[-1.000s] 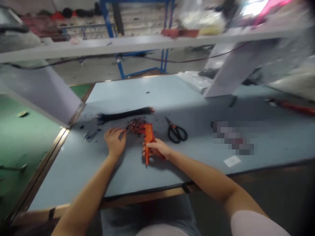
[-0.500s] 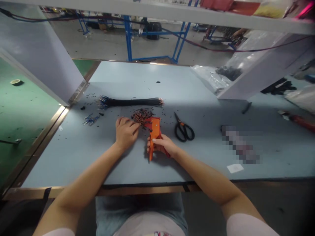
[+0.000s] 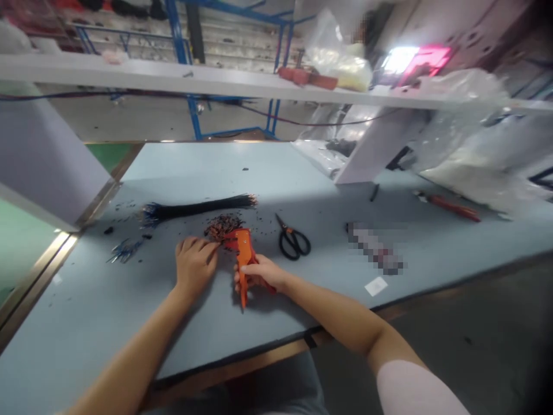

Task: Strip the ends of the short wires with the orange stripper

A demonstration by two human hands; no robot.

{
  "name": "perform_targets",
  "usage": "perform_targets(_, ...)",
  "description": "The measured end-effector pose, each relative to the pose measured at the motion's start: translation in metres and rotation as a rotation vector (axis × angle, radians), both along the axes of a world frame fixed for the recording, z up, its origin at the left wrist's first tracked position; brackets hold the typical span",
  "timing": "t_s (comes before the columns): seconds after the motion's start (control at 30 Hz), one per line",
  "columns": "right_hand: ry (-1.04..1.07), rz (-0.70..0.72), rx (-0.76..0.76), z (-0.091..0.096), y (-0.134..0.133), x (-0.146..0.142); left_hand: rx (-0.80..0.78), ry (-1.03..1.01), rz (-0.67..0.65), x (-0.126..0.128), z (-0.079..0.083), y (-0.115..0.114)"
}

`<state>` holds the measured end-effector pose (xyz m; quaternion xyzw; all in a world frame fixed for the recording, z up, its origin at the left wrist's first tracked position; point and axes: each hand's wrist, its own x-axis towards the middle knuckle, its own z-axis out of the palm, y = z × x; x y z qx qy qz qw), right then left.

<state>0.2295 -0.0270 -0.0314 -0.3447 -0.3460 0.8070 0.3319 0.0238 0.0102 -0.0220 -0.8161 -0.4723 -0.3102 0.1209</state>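
An orange and red wire stripper point(image 3: 245, 253) is gripped in my right hand point(image 3: 259, 273), its jaws pointing away from me. Just left of those jaws, my left hand point(image 3: 195, 262) has its fingers bent and pressed together at the tips; whatever they pinch is too small to make out. A pile of small dark and copper-coloured wire scraps point(image 3: 222, 226) lies right beyond the jaws. Behind it stretches a long bundle of black wires point(image 3: 199, 208), with bluish ends at the left and copper ends at the right.
Black-handled scissors point(image 3: 294, 241) lie right of my right hand. Loose blue wire ends point(image 3: 125, 250) are at the left. Farther right are a blurred-out item point(image 3: 375, 248), a white paper point(image 3: 376, 286) and a red-handled tool point(image 3: 455, 207). A shelf point(image 3: 173, 80) spans the table, with plastic bags point(image 3: 470, 155) at right.
My view has tilted up and turned right, so the table things appear farther left and lower. Both hands keep nearly the same place beside the scrap pile, with the wire stripper still in my right hand.
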Motion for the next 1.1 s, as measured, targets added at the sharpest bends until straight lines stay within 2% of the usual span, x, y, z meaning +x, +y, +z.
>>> perform_targets(0.2, 0.020, 0.012, 0.002, -0.002, 0.004, -0.001, 0.014, 0.021, -0.037, 0.001, -0.001, 0.001)
perform_targets(0.5, -0.001, -0.008, -0.002, -0.008, 0.007, -0.003, -0.050, 0.030, -0.043, -0.006, -0.011, 0.007)
perform_targets(1.1, -0.047, -0.062, 0.020, -0.007, 0.001, -0.005, -0.132, -0.078, 0.017, -0.006, -0.005, 0.004)
